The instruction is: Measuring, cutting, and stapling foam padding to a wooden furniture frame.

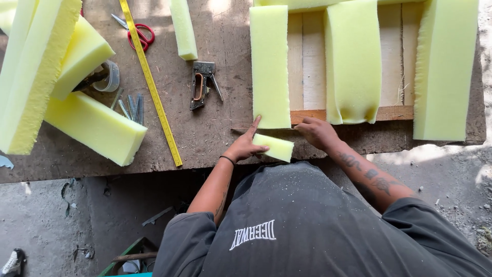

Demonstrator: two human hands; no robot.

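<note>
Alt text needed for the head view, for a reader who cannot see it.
A person's left hand presses a small yellow foam offcut on a worn wooden table, while the right hand rests at the edge of a wooden frame padded with yellow foam strips. A staple gun, yellow tape measure, red scissors and foam blocks lie left.

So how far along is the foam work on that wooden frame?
Two yellow foam strips already lie across the wooden frame. The left hand holds down a small foam offcut; the right hand rests at the frame's edge. Bare slats remain, with the staple gun lying untouched.
</note>
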